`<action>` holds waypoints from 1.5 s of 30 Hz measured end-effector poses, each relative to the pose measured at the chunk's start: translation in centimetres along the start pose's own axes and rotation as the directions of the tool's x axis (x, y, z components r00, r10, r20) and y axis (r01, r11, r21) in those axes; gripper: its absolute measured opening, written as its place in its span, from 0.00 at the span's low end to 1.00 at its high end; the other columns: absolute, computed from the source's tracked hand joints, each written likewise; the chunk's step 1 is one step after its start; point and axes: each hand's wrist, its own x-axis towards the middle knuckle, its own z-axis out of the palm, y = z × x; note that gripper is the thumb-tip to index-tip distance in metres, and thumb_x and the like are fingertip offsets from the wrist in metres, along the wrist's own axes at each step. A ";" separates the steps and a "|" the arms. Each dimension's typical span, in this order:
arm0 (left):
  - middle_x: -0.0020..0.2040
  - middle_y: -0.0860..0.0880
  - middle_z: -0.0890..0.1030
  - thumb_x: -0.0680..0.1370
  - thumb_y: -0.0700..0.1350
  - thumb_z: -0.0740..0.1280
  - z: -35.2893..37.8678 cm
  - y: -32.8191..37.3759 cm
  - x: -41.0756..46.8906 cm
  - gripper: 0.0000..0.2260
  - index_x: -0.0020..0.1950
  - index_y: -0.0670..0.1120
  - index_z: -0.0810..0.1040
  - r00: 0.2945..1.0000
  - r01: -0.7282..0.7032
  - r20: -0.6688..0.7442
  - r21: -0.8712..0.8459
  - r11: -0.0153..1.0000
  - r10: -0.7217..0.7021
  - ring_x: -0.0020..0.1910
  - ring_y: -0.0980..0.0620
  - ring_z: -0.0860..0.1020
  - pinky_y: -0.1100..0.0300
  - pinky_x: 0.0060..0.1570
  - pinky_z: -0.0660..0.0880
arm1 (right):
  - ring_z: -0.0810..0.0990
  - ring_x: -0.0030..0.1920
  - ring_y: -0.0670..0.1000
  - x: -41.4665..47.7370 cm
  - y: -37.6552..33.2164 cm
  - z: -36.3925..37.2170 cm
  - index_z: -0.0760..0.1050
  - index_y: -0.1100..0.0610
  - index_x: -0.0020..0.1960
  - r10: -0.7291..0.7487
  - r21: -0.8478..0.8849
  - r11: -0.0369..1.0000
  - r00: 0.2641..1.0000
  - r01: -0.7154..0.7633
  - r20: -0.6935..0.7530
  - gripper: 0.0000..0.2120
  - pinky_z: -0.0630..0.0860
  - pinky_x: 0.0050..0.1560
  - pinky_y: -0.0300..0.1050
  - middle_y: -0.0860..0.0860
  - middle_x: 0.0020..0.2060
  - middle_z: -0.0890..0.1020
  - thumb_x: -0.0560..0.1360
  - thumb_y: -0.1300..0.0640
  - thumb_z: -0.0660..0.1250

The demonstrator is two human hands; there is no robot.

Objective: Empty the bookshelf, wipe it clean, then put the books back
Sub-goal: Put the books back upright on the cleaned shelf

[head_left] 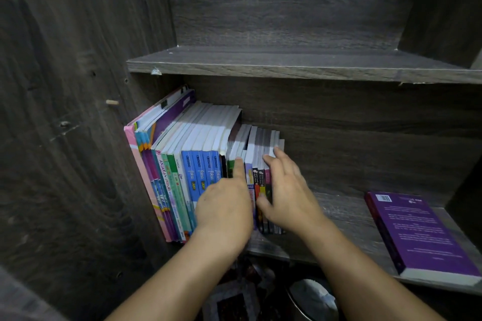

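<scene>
Both bare forearms reached up toward the row of books (pixel 193 154) standing on the shelf board (pixel 339 214). At the right end of that row, the left hand (pixel 224 206) pressed a straight index finger (pixel 238 171) on a green spine (pixel 230 168), its other fingers hidden. Just right of it, the right hand (pixel 289 195) held nothing, its fingers spread nearly straight over the small books (pixel 260 143) and its thumb (pixel 262 204) across their spines. Well right of the row, a purple book (pixel 422 232) lay flat.
</scene>
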 end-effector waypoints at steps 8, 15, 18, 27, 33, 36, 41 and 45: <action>0.56 0.48 0.78 0.77 0.45 0.64 -3.8 -3.3 -2.3 0.36 0.79 0.55 0.46 0.989 -0.136 0.064 0.031 0.990 0.133 0.54 0.46 0.77 0.52 0.51 0.76 | 0.46 0.78 0.60 0.8 -2.5 -0.3 0.41 0.33 0.75 -0.017 -0.141 0.989 0.994 0.032 0.105 0.41 0.59 0.73 0.63 0.51 0.78 0.41 0.74 0.47 0.66; 0.57 0.49 0.77 0.76 0.48 0.65 -4.3 -3.8 -3.0 0.38 0.79 0.55 0.45 0.983 -0.140 0.120 0.019 0.990 0.137 0.55 0.47 0.76 0.52 0.52 0.75 | 0.44 0.78 0.57 0.7 -3.0 0.2 0.46 0.33 0.75 0.024 -0.033 0.999 0.996 -0.021 0.092 0.37 0.59 0.73 0.61 0.47 0.79 0.44 0.75 0.46 0.64; 0.54 0.50 0.77 0.77 0.47 0.65 -4.2 -3.7 -3.0 0.38 0.79 0.55 0.44 0.981 -0.133 0.144 0.026 0.991 0.127 0.54 0.47 0.76 0.52 0.51 0.75 | 0.46 0.78 0.54 0.6 -2.6 0.4 0.54 0.35 0.75 0.027 0.030 0.999 1.000 -0.028 0.015 0.33 0.62 0.72 0.58 0.47 0.79 0.47 0.75 0.47 0.64; 0.51 0.50 0.77 0.77 0.48 0.64 -4.1 -3.4 -3.1 0.34 0.78 0.55 0.49 0.977 -0.146 0.153 -0.011 0.989 0.146 0.49 0.48 0.76 0.52 0.49 0.76 | 0.58 0.74 0.57 1.6 -2.5 0.8 0.69 0.45 0.63 0.118 0.011 0.993 0.985 -0.117 -0.128 0.17 0.71 0.62 0.59 0.53 0.76 0.57 0.75 0.43 0.64; 0.51 0.51 0.76 0.77 0.46 0.64 -4.2 -3.5 -2.9 0.33 0.77 0.56 0.50 0.983 -0.144 0.108 -0.026 0.989 0.146 0.50 0.49 0.76 0.52 0.52 0.77 | 0.62 0.72 0.57 2.0 -1.9 1.2 0.71 0.47 0.61 0.193 0.073 0.981 0.952 -0.181 -0.236 0.17 0.73 0.60 0.59 0.50 0.73 0.64 0.73 0.47 0.68; 0.45 0.54 0.73 0.77 0.47 0.63 -4.5 -3.3 -3.1 0.30 0.76 0.56 0.53 0.984 -0.159 0.078 -0.053 0.986 0.163 0.45 0.50 0.74 0.54 0.48 0.77 | 0.61 0.73 0.57 1.8 -1.4 1.1 0.70 0.43 0.67 0.239 0.073 0.971 0.935 -0.227 -0.261 0.25 0.73 0.60 0.59 0.51 0.74 0.61 0.71 0.48 0.70; 0.42 0.55 0.76 0.77 0.49 0.64 -4.4 -2.7 -3.2 0.32 0.77 0.56 0.51 0.978 -0.206 0.020 -0.089 0.975 0.208 0.41 0.53 0.76 0.55 0.45 0.78 | 0.61 0.73 0.58 1.4 -0.6 1.0 0.70 0.40 0.70 0.228 0.031 0.973 0.933 -0.228 -0.280 0.28 0.75 0.59 0.62 0.51 0.75 0.62 0.71 0.48 0.72; 0.39 0.52 0.73 0.78 0.50 0.63 -4.0 -2.0 -2.4 0.31 0.77 0.54 0.52 0.983 -0.181 -0.055 -0.094 0.979 0.176 0.40 0.49 0.75 0.55 0.39 0.75 | 0.61 0.73 0.58 1.0 0.1 0.9 0.71 0.42 0.69 0.241 0.055 0.970 0.921 -0.236 -0.305 0.27 0.74 0.59 0.62 0.51 0.72 0.66 0.71 0.49 0.71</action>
